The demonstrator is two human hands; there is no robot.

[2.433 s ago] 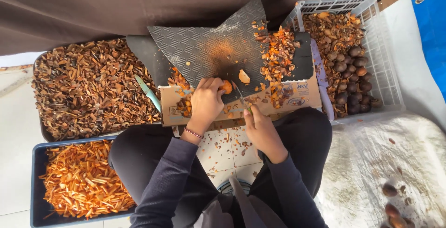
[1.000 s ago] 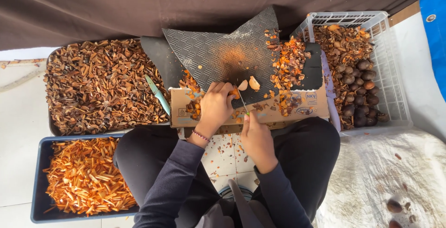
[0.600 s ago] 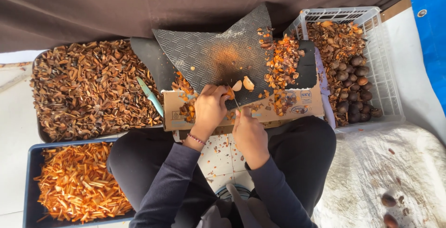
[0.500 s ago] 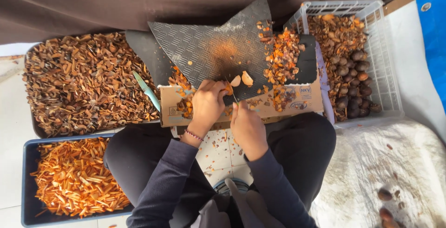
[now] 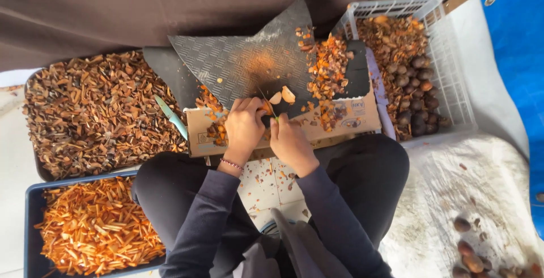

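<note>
Left hand pinches an orange nut at the mat edge, right hand curls around a thin knife running toward 11 o'clock, nut at 12 o'clock of both hands, left nearer, two pale halves just beyond.

A tray of brown husk pieces sits at left. A blue bin below it holds orange strips. A white basket at right contains dark nuts. A green-handled knife lies on the cardboard.
</note>
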